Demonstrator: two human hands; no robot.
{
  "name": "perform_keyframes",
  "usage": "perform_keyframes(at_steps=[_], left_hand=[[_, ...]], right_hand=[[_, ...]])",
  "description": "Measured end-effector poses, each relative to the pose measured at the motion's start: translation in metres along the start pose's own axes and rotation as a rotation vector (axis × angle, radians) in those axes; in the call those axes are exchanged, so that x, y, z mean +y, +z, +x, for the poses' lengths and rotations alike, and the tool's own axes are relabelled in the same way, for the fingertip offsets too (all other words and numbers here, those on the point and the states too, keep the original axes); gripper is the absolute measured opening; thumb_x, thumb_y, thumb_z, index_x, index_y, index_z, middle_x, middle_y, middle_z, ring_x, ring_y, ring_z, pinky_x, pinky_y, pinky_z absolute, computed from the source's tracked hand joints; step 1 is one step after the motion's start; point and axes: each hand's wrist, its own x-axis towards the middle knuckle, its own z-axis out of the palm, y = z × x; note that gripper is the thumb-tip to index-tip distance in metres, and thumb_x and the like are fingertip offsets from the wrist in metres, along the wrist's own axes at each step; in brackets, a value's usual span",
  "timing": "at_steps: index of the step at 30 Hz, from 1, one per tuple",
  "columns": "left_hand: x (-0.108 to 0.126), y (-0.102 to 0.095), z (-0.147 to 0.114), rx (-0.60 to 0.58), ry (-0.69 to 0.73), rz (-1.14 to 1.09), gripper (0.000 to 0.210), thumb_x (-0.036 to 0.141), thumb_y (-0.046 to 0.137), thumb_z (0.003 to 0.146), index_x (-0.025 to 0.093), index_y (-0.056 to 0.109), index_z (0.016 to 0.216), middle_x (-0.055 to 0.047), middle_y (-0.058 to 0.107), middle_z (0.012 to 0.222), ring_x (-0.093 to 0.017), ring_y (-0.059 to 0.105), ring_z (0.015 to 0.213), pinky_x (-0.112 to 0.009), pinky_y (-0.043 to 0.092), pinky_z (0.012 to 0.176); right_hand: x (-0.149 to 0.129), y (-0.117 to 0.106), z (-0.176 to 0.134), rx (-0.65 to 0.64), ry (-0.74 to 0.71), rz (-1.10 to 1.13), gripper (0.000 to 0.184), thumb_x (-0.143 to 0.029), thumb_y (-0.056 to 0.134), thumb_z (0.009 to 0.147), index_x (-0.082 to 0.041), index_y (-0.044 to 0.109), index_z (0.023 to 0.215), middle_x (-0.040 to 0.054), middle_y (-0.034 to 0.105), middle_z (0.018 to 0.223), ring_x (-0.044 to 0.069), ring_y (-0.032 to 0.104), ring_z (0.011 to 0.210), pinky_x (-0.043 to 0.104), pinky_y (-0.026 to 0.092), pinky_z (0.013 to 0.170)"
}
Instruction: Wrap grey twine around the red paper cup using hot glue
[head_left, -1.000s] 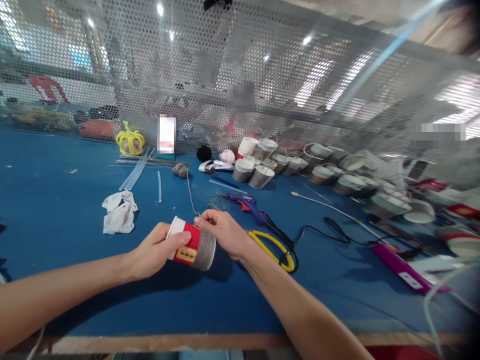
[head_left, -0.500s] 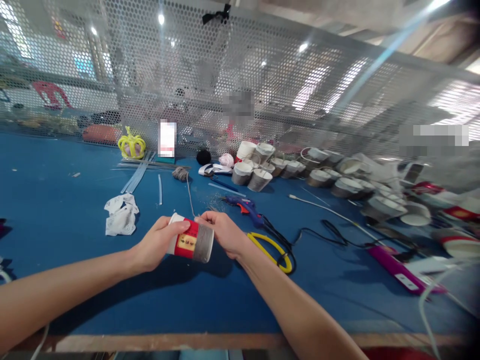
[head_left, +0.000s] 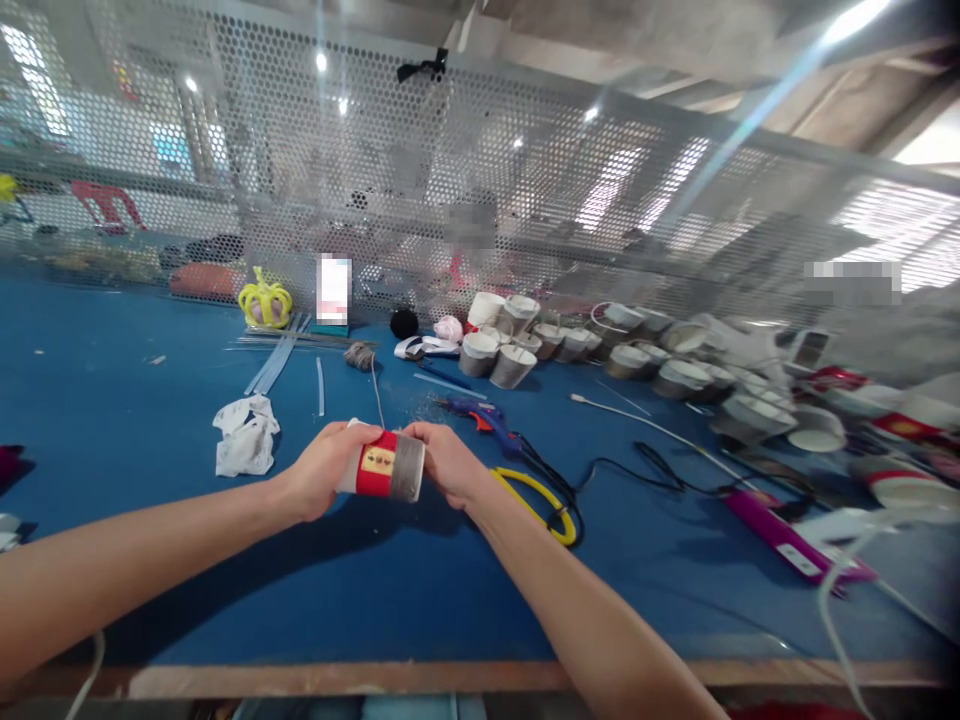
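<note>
Left-hand grip (head_left: 322, 470) is closed around the white end of a paper cup (head_left: 375, 465), thumb along its top; the cup is held sideways over the near middle of the blue table (head_left: 450, 610). Gray wrapping (head_left: 407, 468) circles the cup's right end, beside a red band. At that end, the right-hand grip (head_left: 448, 465) is curled narrow, its fingertips partly hidden, so what they pinch cannot be told.

Across the table from the left, crumpled white material (head_left: 246, 445) lies beyond the left forearm, with a yellow ribbed ornament (head_left: 265, 303) on the far side. Next come clear strips (head_left: 274, 362), then a gray yarn ball (head_left: 360, 355), its strand running nearer, toward the cup. Farther right lies a blue glue gun (head_left: 491, 412), with a yellow loop (head_left: 564, 536) near the right forearm. Gray-sided cups (head_left: 514, 367) cluster at far right; a purple power strip (head_left: 772, 530) lies nearer, toward the right edge.
</note>
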Motion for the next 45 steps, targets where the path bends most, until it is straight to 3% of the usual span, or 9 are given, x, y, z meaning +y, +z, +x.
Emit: perform_keyframes(at_steps=[11,14,18,25,31,41,45], left_hand=[[-0.005,-0.004,0.015,0.028,-0.030,-0.084,0.011,0.020,0.052,0.064,0.011,0.052,0.057,0.000,0.054,0.045,-0.010,0.049,0.037,-0.019,0.036,0.039],[-0.004,-0.007,0.019,0.061,-0.005,-0.099,0.011,0.020,0.051,0.065,0.011,0.052,0.060,0.000,0.055,0.047,-0.010,0.051,0.039,-0.019,0.038,0.041],[-0.002,-0.012,0.020,0.133,-0.010,-0.088,0.010,0.020,0.050,0.066,0.011,0.053,0.063,0.000,0.055,0.046,-0.010,0.050,0.038,-0.019,0.037,0.038],[-0.005,-0.019,0.026,0.188,-0.038,-0.084,0.010,0.022,0.050,0.067,0.011,0.052,0.067,0.001,0.054,0.046,-0.009,0.049,0.036,-0.019,0.036,0.037],[-0.008,-0.019,0.026,0.181,-0.063,-0.090,0.013,0.023,0.049,0.068,0.011,0.052,0.065,0.000,0.055,0.047,-0.009,0.050,0.037,-0.019,0.037,0.038],[-0.009,-0.018,0.023,0.163,-0.026,-0.097,0.016,0.028,0.054,0.067,0.013,0.051,0.062,0.002,0.054,0.046,-0.010,0.049,0.037,-0.019,0.035,0.039],[-0.011,-0.020,0.023,0.128,0.004,-0.062,0.019,0.031,0.055,0.067,0.012,0.054,0.065,0.001,0.056,0.048,-0.010,0.049,0.039,-0.019,0.035,0.041]], right_hand=[[0.003,-0.004,0.005,0.064,-0.035,-0.150,0.010,-0.011,0.045,0.067,-0.015,0.052,0.061,-0.0032,0.052,0.045,0.010,0.048,0.040,0.021,0.040,0.039],[0.000,-0.008,0.004,0.126,-0.111,-0.211,0.009,-0.020,0.043,0.073,-0.016,0.051,0.070,0.0012,0.056,0.060,0.011,0.051,0.050,0.022,0.042,0.041],[-0.006,-0.011,-0.004,0.172,-0.262,-0.297,0.022,-0.036,0.041,0.077,-0.017,0.050,0.074,0.0044,0.056,0.075,0.013,0.051,0.063,0.024,0.043,0.051],[-0.006,0.000,-0.021,0.044,-0.386,-0.561,0.025,-0.039,0.059,0.065,-0.017,0.052,0.072,0.0009,0.055,0.070,0.012,0.047,0.060,0.025,0.037,0.056],[0.000,0.004,-0.020,0.096,-0.458,-0.777,0.028,-0.040,0.062,0.062,-0.018,0.046,0.069,-0.0006,0.051,0.066,0.011,0.044,0.058,0.024,0.033,0.053],[0.003,0.007,-0.018,0.119,-0.462,-0.761,0.029,-0.042,0.061,0.062,-0.019,0.045,0.064,-0.0009,0.050,0.063,0.012,0.044,0.056,0.024,0.032,0.053],[-0.001,0.005,-0.020,0.089,-0.402,-0.699,0.027,-0.041,0.058,0.066,-0.018,0.044,0.061,-0.0015,0.049,0.061,0.012,0.044,0.057,0.024,0.034,0.054]])
